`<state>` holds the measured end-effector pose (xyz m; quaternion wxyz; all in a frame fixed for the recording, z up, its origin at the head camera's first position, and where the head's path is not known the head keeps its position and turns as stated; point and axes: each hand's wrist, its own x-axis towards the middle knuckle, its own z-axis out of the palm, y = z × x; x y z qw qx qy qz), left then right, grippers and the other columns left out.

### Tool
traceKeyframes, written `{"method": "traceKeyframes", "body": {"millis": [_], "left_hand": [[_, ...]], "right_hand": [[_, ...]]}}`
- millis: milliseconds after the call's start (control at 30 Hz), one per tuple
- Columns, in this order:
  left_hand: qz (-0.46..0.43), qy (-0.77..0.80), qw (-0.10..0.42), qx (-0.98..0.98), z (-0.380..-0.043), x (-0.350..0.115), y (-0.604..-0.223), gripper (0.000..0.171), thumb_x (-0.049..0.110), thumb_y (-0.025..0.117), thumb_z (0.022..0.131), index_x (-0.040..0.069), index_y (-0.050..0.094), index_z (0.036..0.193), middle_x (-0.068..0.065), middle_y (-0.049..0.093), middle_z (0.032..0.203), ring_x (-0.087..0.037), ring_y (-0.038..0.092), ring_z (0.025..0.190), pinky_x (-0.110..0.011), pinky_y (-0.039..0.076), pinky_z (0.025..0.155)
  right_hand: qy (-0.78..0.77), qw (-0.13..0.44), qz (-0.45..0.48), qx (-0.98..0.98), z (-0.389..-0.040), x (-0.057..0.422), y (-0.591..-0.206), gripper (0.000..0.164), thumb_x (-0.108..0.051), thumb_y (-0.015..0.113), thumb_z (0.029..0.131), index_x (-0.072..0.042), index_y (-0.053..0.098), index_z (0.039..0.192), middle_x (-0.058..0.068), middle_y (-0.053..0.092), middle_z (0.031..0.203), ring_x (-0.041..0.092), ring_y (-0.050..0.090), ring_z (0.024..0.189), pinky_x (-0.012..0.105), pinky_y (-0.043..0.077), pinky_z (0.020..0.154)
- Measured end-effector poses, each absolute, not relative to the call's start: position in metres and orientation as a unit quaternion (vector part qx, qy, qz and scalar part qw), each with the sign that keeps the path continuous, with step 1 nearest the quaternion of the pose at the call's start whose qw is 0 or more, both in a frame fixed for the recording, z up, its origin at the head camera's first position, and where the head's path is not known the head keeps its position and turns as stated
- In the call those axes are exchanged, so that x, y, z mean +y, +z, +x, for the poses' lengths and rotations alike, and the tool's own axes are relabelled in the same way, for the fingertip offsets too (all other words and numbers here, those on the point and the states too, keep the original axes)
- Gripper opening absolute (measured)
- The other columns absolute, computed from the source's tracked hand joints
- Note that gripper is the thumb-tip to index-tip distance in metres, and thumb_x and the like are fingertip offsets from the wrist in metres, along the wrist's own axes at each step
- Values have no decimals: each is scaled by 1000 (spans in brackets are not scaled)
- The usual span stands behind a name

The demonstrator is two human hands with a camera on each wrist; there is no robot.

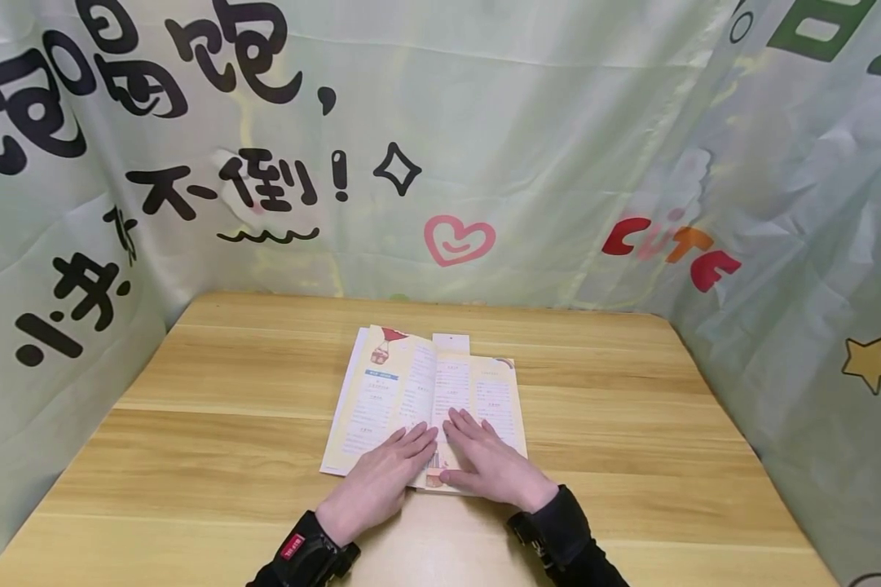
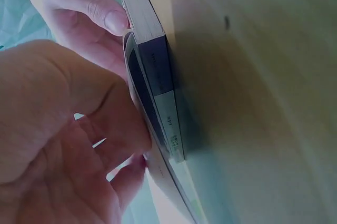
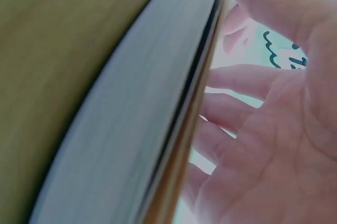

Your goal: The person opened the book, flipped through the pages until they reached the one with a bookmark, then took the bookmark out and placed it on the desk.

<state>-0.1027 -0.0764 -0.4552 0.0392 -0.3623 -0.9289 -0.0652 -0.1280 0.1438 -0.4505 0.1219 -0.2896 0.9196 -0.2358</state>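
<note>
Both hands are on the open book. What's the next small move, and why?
Probably stroke both hands gently outward: the left hand rests on the left page, the right hand on the right page, fingers close to the fold, so smoothing could start there.

The head camera looks forward and down from six o'clock of the worktop (image 1: 616, 408), farther away; both wrist cameras, very near, face edges of the book (image 1: 420, 390), which all views share.
</note>
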Motion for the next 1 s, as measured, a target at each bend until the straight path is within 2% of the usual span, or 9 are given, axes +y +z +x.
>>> {"method": "traceKeyframes", "body": {"millis": [267, 433, 600, 700, 867, 1000], "left_hand": [[-330, -111, 20, -937, -100, -71, -455, 44, 8, 60, 93, 7, 61, 138, -10, 52, 153, -28, 49, 143, -45, 43, 118], [-311, -122, 11, -942, -99, -69, -455, 45, 17, 61, 93, 9, 62, 138, -7, 51, 154, -25, 49, 144, -44, 44, 118], [-305, -136, 1, -943, -100, -69, -455, 45, 32, 58, 100, 10, 61, 139, -7, 49, 156, -26, 46, 146, -45, 42, 119], [-304, -143, -3, -942, -99, -69, -455, 47, 37, 56, 101, 9, 61, 139, -8, 48, 156, -27, 45, 146, -46, 42, 119], [-301, -155, -7, -941, -99, -69, -455, 48, 38, 57, 101, 9, 61, 139, -8, 48, 156, -28, 45, 146, -47, 43, 118], [-300, -152, -15, -942, -98, -69, -454, 53, 40, 64, 97, 11, 59, 141, -7, 47, 157, -28, 44, 147, -48, 45, 116]], "right_hand": [[-215, 120, -287, 926, -127, 143, -446, 83, -52, 66, 92, 1, 42, 151, 25, 32, 161, 41, 29, 152, 64, 27, 122], [-197, 125, -292, 928, -126, 143, -442, 85, -48, 76, 85, 2, 46, 148, 25, 34, 160, 41, 31, 151, 62, 28, 122], [-179, 124, -308, 926, -126, 144, -440, 87, -43, 83, 79, 1, 49, 147, 27, 35, 159, 43, 32, 150, 60, 32, 121], [-174, 121, -315, 925, -126, 145, -439, 86, -41, 85, 78, -1, 51, 146, 27, 37, 158, 44, 33, 149, 59, 34, 120], [-173, 124, -317, 924, -126, 145, -439, 81, -41, 84, 79, -6, 53, 145, 23, 38, 158, 40, 35, 150, 56, 34, 122], [-172, 124, -323, 923, -126, 145, -439, 79, -42, 83, 79, -6, 55, 144, 22, 40, 158, 37, 36, 150, 54, 33, 123]]}}
